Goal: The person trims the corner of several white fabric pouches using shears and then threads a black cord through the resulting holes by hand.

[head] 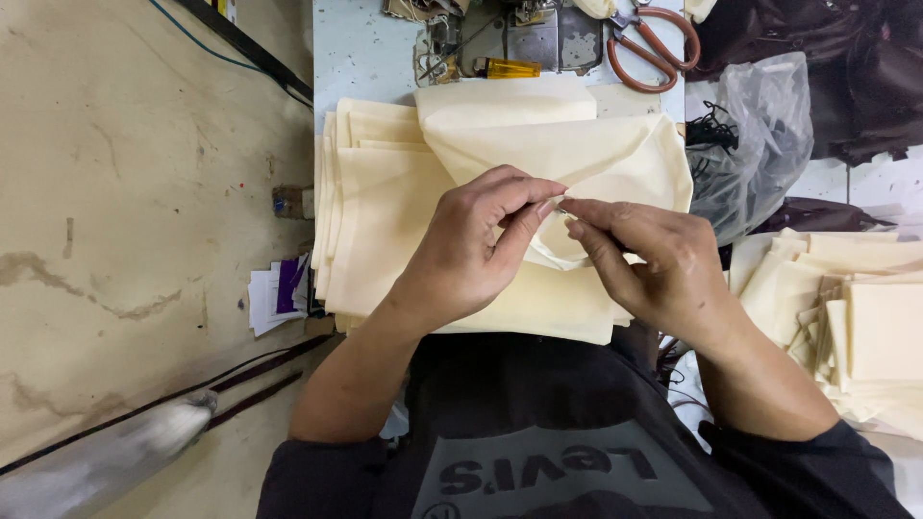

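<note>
Two hands meet over the cream cloth as I watch from the head view; my left hand (pixel 461 255) pinches with thumb and forefinger, and my right hand (pixel 654 269) does the same, fingertips nearly touching where a folded edge of the top cream fabric piece (pixel 577 159) rises between them; both are clenched on that fold, not released. That piece lies crumpled on a stack of cream fabric (pixel 375 211), squared on the pale blue table (pixel 365 48) just in front of my dark shirt (pixel 538 442). At the table's far edge lie orange-handled scissors (pixel 659 48) and a small yellow tool (pixel 510 68); a clear plastic bag (pixel 760 135) sits to the right; smaller cream pieces (pixel 865 327) are piled near my right forearm; paper scraps (pixel 279 293) lie on the floor to the left.
</note>
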